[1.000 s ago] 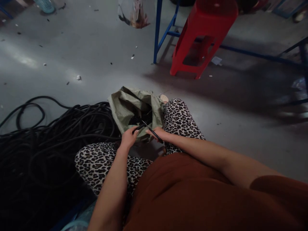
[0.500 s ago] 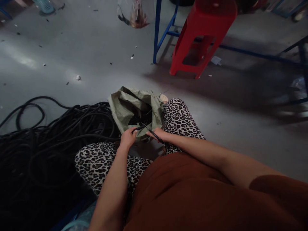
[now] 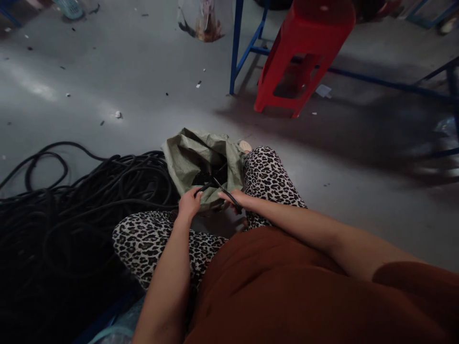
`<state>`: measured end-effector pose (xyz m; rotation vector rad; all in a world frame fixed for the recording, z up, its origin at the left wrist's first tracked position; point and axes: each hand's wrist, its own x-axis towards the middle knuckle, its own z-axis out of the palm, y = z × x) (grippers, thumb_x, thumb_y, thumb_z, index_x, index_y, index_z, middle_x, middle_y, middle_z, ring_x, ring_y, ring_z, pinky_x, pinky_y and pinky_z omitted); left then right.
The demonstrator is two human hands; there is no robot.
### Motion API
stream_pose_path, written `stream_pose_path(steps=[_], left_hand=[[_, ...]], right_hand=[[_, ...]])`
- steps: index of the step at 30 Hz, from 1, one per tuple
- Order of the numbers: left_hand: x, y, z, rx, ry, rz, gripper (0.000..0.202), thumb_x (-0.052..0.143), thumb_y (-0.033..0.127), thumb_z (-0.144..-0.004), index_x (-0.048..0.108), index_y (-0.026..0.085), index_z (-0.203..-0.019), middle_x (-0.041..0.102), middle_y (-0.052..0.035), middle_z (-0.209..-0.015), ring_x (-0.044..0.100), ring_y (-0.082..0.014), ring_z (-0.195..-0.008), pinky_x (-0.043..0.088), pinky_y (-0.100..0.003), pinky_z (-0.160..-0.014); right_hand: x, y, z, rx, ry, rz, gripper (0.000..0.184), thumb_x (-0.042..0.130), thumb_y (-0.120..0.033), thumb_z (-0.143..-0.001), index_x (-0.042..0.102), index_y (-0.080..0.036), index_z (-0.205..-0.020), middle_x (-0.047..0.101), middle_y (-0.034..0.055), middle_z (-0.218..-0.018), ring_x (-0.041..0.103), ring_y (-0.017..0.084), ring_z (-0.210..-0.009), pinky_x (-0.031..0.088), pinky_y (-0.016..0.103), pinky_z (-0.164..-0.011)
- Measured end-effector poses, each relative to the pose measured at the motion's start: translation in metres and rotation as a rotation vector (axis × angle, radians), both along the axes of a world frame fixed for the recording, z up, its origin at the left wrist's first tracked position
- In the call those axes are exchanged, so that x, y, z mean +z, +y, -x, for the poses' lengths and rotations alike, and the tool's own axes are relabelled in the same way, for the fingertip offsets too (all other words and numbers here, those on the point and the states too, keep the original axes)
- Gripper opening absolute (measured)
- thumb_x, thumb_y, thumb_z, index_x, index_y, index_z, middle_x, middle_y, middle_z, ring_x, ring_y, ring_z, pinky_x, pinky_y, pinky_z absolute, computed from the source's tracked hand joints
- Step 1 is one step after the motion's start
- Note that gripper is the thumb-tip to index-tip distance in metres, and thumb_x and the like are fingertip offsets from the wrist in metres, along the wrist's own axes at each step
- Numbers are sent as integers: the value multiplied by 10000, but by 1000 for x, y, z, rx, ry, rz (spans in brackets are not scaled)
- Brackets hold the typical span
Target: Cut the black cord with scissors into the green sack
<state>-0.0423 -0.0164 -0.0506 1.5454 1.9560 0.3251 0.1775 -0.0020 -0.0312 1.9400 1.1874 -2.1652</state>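
Note:
My left hand [image 3: 189,202] is closed on the end of a black cable [image 3: 202,187] that runs in from the pile at my left. My right hand [image 3: 235,198] is closed round the black handles of scissors [image 3: 225,192]; their thin blades point up toward the cable end. Both hands hover over the mouth of an open green woven sack [image 3: 201,157] holding dark cut pieces [image 3: 211,177], set on the floor between my knees in leopard-print trousers.
A big tangle of black cable [image 3: 79,205] covers the floor at left. A red plastic stool [image 3: 304,52] and a blue metal frame [image 3: 238,45] stand ahead. A clear plastic bag [image 3: 204,19] lies at the top. Small scraps dot the grey concrete floor.
The scissor blades have shifted slightly against the cable end; hands stay over the sack. The view has barely moved.

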Motion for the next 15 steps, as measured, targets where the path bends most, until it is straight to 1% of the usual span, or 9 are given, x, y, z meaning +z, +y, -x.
stream_pose_path(steps=[2, 4, 8, 10, 12, 15], left_hand=[[-1, 0, 0, 20, -39, -20, 306, 599, 299, -920, 802, 214, -1134, 818, -103, -1101, 738, -283, -1093, 564, -388, -1004], [-3, 0, -1, 31, -77, -36, 308, 598, 295, -915, 800, 211, -1132, 817, -101, -1112, 734, -282, -1107, 562, -394, -1018], [-4, 0, -3, 24, -148, -56, 307, 588, 284, -920, 797, 199, -1128, 812, -103, -1130, 736, -276, -1101, 565, -398, -1020], [-3, -1, -5, 21, -174, -41, 308, 588, 278, -921, 795, 187, -1131, 810, -108, -1125, 740, -275, -1085, 567, -401, -1013], [-3, -1, -7, 17, -194, -12, 313, 587, 279, -922, 790, 176, -1138, 812, -110, -1087, 746, -274, -1051, 576, -406, -992], [-4, -3, -9, -2, -227, 12, 310, 585, 287, -919, 789, 179, -1125, 812, -88, -982, 753, -264, -990, 592, -394, -946]], right_hand=[[3, 0, 2, -35, 9, 56, 514, 671, -669, -949, 581, -188, -792, 510, -20, -558, 505, 141, -438, 474, 253, -406], [4, 0, 4, -33, 1, 89, 521, 677, -669, -946, 582, -180, -794, 527, -17, -582, 515, 132, -456, 465, 238, -414], [1, -1, 6, 5, 31, 106, 558, 661, -683, -951, 592, -153, -793, 551, -13, -593, 528, 119, -455, 448, 217, -408], [-1, -1, 6, 8, 47, 105, 574, 655, -695, -949, 597, -141, -809, 549, -20, -589, 526, 110, -445, 449, 210, -407], [-1, -1, 5, 4, 56, 97, 583, 663, -705, -937, 607, -135, -827, 552, -22, -589, 529, 106, -446, 445, 204, -409], [0, -2, 5, 3, 50, 88, 578, 687, -703, -920, 623, -136, -829, 565, -10, -600, 538, 112, -463, 444, 206, -421]])
